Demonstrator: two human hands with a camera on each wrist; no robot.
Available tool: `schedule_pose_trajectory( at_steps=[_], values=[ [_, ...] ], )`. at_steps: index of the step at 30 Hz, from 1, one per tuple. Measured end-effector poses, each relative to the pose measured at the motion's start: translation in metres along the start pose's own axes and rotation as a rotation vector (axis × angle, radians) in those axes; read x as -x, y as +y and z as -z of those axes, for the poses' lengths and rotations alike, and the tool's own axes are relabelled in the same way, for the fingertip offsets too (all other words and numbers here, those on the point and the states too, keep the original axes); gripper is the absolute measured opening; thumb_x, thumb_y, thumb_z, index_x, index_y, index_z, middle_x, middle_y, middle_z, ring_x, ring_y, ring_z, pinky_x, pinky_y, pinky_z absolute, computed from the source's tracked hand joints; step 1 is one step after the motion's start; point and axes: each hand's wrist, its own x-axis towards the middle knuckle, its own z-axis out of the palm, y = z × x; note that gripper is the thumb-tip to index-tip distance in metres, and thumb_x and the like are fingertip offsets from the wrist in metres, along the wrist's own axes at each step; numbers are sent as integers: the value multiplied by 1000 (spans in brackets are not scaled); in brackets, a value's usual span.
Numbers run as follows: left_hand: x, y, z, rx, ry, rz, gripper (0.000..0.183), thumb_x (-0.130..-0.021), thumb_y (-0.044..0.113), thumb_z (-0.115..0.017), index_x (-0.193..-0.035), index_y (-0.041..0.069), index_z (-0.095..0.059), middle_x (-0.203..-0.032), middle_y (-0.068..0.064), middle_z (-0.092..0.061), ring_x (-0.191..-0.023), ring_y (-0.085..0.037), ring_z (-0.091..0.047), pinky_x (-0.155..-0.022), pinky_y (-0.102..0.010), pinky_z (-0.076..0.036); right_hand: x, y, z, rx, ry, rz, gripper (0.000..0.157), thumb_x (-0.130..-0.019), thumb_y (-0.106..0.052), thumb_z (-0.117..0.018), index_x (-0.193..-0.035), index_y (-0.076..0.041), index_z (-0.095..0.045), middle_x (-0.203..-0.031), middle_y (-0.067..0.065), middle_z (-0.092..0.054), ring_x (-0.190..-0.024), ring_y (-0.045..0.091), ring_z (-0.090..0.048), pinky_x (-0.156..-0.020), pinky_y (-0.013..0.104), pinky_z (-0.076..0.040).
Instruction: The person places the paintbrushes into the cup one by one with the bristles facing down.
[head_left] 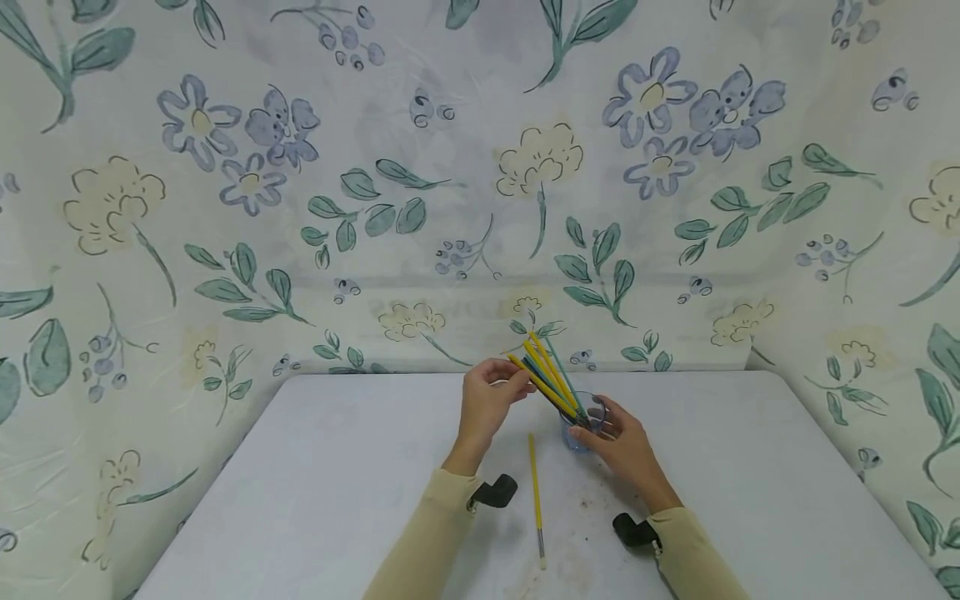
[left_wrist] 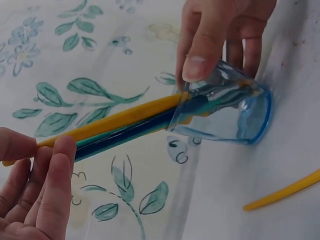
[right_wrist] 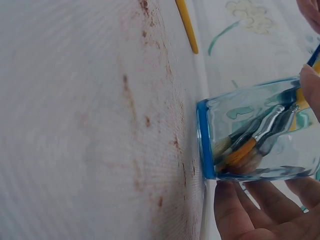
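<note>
My left hand (head_left: 489,402) pinches a yellow paintbrush (left_wrist: 120,119) near the end of its handle. That brush leans in a clear, blue-tinted glass (right_wrist: 250,107) with several others, their handles yellow, green and dark blue. The bristles (right_wrist: 245,156) point down inside the glass, near its base. My right hand (head_left: 626,442) holds the glass, thumb on one side and fingers on the other. In the left wrist view the right thumb lies near the rim, beside the brush handles. Whether the left fingers also touch the dark blue handle is hard to tell.
A single yellow paintbrush (head_left: 535,492) lies on the white table (head_left: 360,475), between the forearms, its bristles toward me. Reddish-brown specks (right_wrist: 176,142) mark the tabletop near the glass. A flower-patterned sheet (head_left: 465,217) hangs behind the table.
</note>
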Motion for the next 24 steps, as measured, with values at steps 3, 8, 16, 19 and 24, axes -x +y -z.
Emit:
schedule_pose_trajectory(
  at_steps=[3, 8, 16, 19, 24],
  values=[
    [-5, -9, 3, 8, 8, 9, 20, -90, 10, -68, -103, -5, -63, -99, -20, -70, -83, -25, -75, -78, -29, -62, 0, 0, 0, 1, -2, -2, 84, -81, -47, -76, -151, -24, -35, -147, 14, -51, -136, 38, -49, -106, 50, -49],
    [-8, -22, 6, -6, 37, 14, 18, -91, 13, -67, -102, -1, -64, -91, -14, -70, -77, -21, -75, -74, -30, -62, 0, 0, 0, 2, -3, -3, 84, -81, -47, -76, -151, -24, -35, -147, 14, -51, -136, 38, -50, -105, 50, -49],
    [-6, -36, 14, -66, 35, 70, 18, -91, 16, -66, -100, 0, -64, -85, -15, -71, -67, -15, -71, -68, -31, -62, 0, 0, 1, -4, -2, -2, 85, -81, -48, -77, -151, -25, -35, -148, 14, -51, -136, 38, -49, -106, 51, -48],
    [-5, -45, 17, -103, 0, 122, 21, -92, 19, -66, -100, 0, -64, -83, -13, -72, -65, -14, -70, -67, -29, -62, 0, 1, 1, -2, -4, 3, 85, -80, -49, -77, -151, -25, -35, -148, 14, -51, -136, 38, -50, -106, 50, -48],
    [-2, -63, 17, -225, -111, 225, 25, -92, 23, -65, -102, 0, -66, -82, -11, -72, -65, -13, -69, -65, -28, -61, 0, 1, 0, 2, -3, 8, 84, -81, -47, -76, -151, -24, -35, -147, 14, -52, -136, 38, -50, -106, 50, -49]
  ],
)
